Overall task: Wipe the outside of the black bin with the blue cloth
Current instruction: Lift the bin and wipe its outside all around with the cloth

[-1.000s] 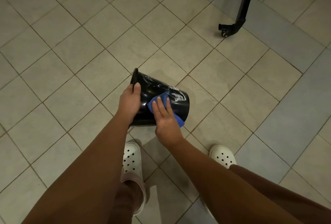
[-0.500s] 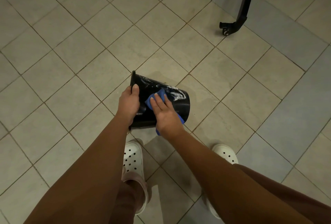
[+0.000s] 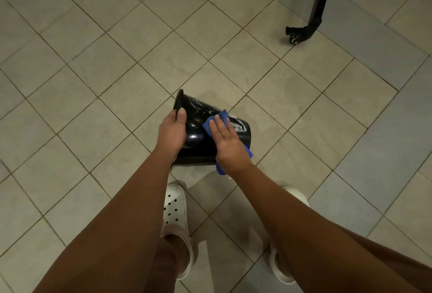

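As hands (image 3: 171, 130) (image 3: 226, 144) touch — one bin (image 3: 196, 134), one cloth (image 3: 206, 127)

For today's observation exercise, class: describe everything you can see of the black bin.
The black bin is glossy, plastic-looking, round, tapering to its base, tipped sideways over the tiled floor, rim leftward. White soapy-looking streaks mark its upper wall. The left hand grips its rim; the right hand presses the blue cloth against its side.

Arms bare all the way down to left hand (image 3: 171, 131) and right hand (image 3: 225, 143), both ungloved. White clogs: left clog (image 3: 175, 206) has round vent holes across the top, right clog (image 3: 298, 195) is mostly hidden behind the forearm. Dusty-pink trouser leg (image 3: 176, 237), hem bunched over the left clog's heel.
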`<action>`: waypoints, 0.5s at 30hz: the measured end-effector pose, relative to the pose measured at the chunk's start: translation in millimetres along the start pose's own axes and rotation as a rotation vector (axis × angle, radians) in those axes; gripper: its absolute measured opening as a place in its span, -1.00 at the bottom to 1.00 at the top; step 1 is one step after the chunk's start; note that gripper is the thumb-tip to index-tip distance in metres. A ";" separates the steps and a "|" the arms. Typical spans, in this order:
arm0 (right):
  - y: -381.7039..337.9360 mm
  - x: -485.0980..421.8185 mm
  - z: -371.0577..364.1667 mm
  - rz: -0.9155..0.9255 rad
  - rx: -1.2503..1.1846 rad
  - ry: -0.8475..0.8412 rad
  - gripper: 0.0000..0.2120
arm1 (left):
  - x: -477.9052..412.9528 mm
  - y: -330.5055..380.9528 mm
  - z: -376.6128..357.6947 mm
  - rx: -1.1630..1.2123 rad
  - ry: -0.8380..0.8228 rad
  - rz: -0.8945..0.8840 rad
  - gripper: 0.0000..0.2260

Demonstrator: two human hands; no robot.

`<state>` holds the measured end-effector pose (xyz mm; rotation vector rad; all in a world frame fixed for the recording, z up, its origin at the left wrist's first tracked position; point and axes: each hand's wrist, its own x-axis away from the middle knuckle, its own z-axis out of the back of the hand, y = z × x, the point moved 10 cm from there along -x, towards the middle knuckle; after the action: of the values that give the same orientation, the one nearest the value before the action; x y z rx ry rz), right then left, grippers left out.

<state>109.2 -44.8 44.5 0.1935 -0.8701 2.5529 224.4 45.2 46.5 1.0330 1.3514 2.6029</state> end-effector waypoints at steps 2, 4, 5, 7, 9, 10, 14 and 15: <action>16.1 -1.5 -0.8 -0.127 -0.024 -0.003 -0.32 | 1.2 1.9 -0.5 -0.011 0.008 -0.016 -0.64; 18.5 1.7 -1.3 -0.228 0.023 0.010 -0.28 | 1.7 4.3 -1.4 -0.030 0.006 -0.038 -0.68; 15.0 4.2 -2.7 -0.242 0.066 0.019 -0.29 | 1.8 5.7 -2.0 -0.046 0.002 -0.050 -0.71; 2.7 7.6 -2.1 -0.181 0.086 0.052 -0.34 | 1.6 5.9 -2.6 -0.059 -0.005 -0.058 -0.73; -6.8 7.3 3.9 -0.048 0.041 0.113 -0.36 | 2.2 5.1 -1.3 -0.044 -0.007 -0.058 -0.72; -7.2 6.2 4.0 -0.005 0.028 0.109 -0.35 | 2.6 4.2 -0.6 -0.033 -0.010 -0.057 -0.69; 19.4 0.6 -1.7 -0.116 -0.054 0.035 -0.30 | 3.5 2.3 -0.7 -0.033 -0.013 -0.056 -0.65; 26.8 0.6 -3.9 -0.174 -0.073 0.028 -0.31 | 3.7 2.7 -0.4 -0.038 -0.009 -0.056 -0.66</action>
<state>96.8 -61.2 26.8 0.2017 -0.8934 2.3540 222.0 44.4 50.4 0.9853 1.3037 2.5700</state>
